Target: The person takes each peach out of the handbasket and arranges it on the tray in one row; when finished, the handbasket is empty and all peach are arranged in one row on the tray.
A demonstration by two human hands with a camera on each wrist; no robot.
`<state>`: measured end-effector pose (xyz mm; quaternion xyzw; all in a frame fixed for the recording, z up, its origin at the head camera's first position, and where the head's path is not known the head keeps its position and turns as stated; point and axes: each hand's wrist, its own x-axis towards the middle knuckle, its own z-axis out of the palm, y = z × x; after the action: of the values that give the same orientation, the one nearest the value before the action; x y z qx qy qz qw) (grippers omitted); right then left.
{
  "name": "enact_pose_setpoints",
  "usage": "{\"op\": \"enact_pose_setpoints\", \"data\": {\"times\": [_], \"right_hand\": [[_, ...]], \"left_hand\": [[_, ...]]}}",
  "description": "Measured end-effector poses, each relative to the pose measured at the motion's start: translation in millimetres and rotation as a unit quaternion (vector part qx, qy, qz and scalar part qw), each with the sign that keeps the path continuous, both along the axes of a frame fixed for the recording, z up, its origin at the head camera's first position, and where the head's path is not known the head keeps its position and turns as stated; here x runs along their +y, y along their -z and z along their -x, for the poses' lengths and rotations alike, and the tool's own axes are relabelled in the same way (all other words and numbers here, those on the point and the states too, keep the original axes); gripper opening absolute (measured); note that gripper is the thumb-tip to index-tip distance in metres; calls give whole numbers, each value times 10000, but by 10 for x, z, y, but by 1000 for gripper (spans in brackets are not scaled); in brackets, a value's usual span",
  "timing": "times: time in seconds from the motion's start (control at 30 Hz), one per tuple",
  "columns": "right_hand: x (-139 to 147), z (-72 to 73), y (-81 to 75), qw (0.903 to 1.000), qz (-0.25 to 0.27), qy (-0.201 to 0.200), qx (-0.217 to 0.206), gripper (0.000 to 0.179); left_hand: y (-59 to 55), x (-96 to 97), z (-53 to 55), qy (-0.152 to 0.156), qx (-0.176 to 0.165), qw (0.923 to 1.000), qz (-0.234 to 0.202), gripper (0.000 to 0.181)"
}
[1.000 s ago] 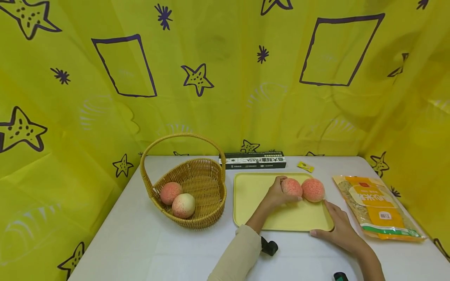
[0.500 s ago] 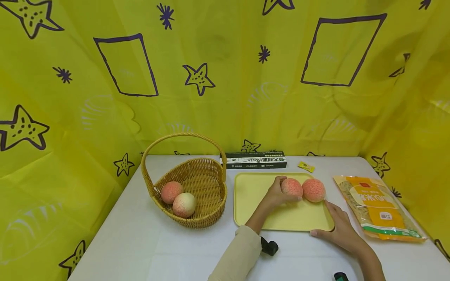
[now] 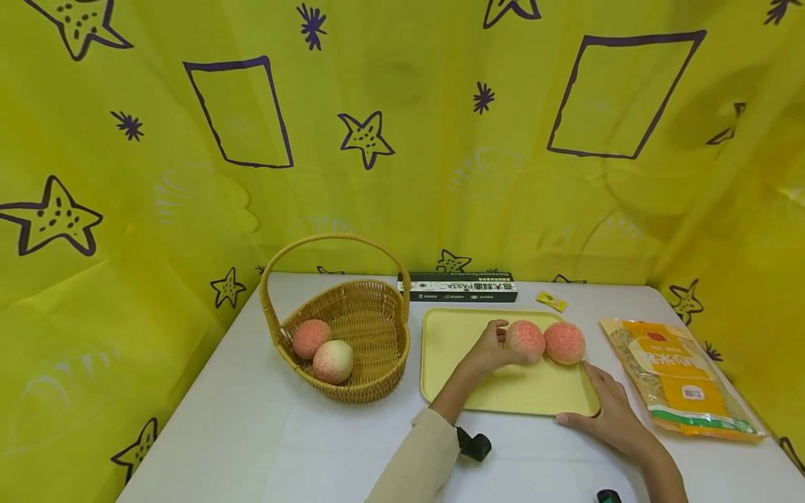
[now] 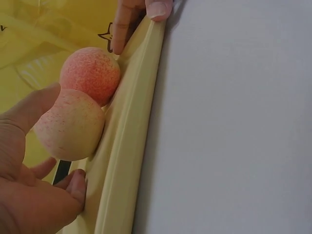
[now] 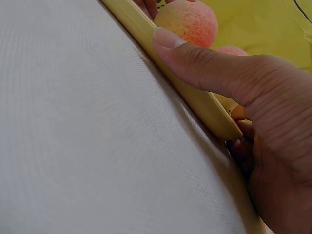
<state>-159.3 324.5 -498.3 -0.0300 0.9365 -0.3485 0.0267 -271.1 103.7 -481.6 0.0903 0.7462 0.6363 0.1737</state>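
Note:
Two pink peaches sit side by side on a pale yellow tray [image 3: 449, 356]. My left hand [image 3: 490, 354] is beside the left peach [image 3: 525, 339], its thumb along the near side. In the left wrist view the thumb overlaps that peach, while the loosely bent fingers are apart from it. The right peach [image 3: 565, 343] is against the left one. My right hand [image 3: 613, 416] holds the tray's near right corner, thumb along the front rim and fingers at the right edge. The right wrist view shows some fingers [image 5: 246, 129] curled at the corner, partly hidden.
Left of the tray stands a wicker basket [image 3: 376, 339] with a tall handle and two peaches [image 3: 333, 362] inside. A pasta box [image 3: 459, 287] and a small yellow packet [image 3: 551, 301] lie behind the tray. A bag of grain [image 3: 685, 377] lies to the right.
My left hand has loosened and drawn slightly left, its fingers now apart from the left peach. The right hand keeps its place on the tray. The head view has shifted a little.

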Motion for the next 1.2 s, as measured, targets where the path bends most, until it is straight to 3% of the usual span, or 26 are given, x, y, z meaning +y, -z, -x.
{"op": "enact_pose_setpoints", "data": {"times": [0.17,0.4,0.57,0.73,0.9,1.03,1.2], "right_hand": [[19,0,20,10000,-90,0,20,117],[48,-5,24,10000,-72,-56,21,115],[56,1,4,10000,-41,-20,-59,116],[41,16,0,9999,-7,-10,-151,116],[11,10,19,9999,18,-44,-166,116],[13,4,29,9999,39,-93,-124,116],[46,19,17,9999,59,-130,-84,116]], "left_hand": [[-41,-121,-94,19,-16,9993,374,77],[-166,-343,-243,361,43,9972,659,78],[-326,-509,-303,864,272,9922,851,71],[-558,-726,-311,1496,448,9860,591,61],[-794,-1010,-303,2040,735,9747,545,54],[-973,-1298,-244,2507,972,9584,961,52],[-1132,-1664,-114,2669,1064,9453,1542,51]]}}
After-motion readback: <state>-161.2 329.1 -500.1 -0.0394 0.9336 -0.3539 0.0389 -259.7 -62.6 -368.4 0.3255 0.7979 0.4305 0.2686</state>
